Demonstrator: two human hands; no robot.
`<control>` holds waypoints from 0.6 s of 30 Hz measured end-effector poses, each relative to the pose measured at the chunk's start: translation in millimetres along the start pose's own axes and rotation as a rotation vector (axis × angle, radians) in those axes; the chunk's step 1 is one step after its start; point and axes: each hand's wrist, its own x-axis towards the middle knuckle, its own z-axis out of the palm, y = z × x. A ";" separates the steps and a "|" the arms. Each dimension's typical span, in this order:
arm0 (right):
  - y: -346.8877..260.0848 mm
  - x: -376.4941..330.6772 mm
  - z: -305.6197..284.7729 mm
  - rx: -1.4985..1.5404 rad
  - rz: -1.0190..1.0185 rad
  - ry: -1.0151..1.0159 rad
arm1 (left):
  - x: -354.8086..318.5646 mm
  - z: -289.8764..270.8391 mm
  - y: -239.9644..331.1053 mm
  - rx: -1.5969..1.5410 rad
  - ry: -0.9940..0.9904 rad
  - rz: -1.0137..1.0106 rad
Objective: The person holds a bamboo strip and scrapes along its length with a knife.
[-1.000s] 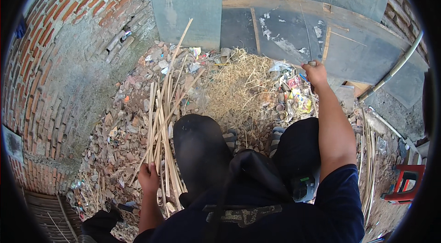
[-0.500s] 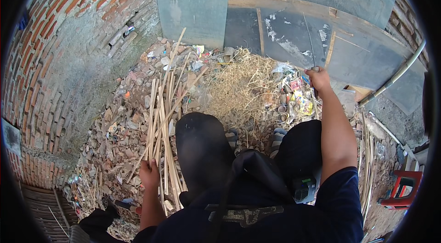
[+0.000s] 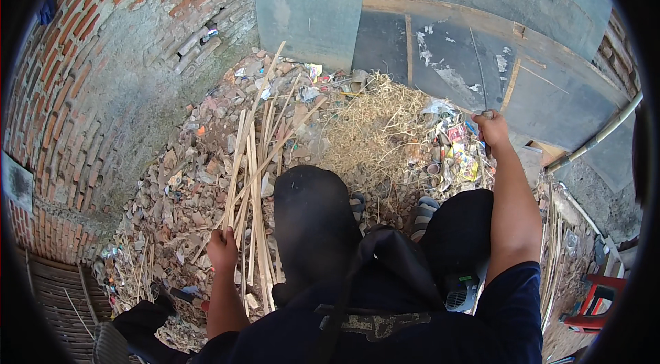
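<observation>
My left hand (image 3: 222, 250) is closed at the near end of a pale bamboo strip (image 3: 235, 175), low on the left beside my knee. More long, thin strips (image 3: 256, 223) lie next to it in a loose bundle, some crossing at a slant. Out to the right, my right hand (image 3: 493, 131) is wrapped round the dark handle of a long, narrow-bladed knife (image 3: 479, 68). Its blade points away from me, toward the dark panels, and looks like a thin line from here. My fingers hide most of the handle.
Between my feet and the grey panels (image 3: 309, 13) lies a heap of pale shavings (image 3: 375, 123), with colourful litter (image 3: 457, 144) at its right. Rubble (image 3: 185, 185) covers the left ground beside a brick wall (image 3: 69, 123). A red plastic stool (image 3: 597, 305) stands at right.
The view has shifted, so the surroundings appear farther right. My left hand sits slightly farther forward along the strips. My right hand still grips the knife, its blade pointing away.
</observation>
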 end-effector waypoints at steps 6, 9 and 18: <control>2.4 -2.5 2.3 -0.031 -0.026 -0.017 | 11.0 0.6 -15.6 0.073 0.041 -0.023; 9.9 3.1 1.0 -0.006 -0.021 0.016 | 24.4 -3.7 -20.0 0.087 0.021 -0.031; 9.9 1.7 3.0 -0.066 -0.011 0.000 | 52.2 21.6 -48.5 0.082 0.004 0.129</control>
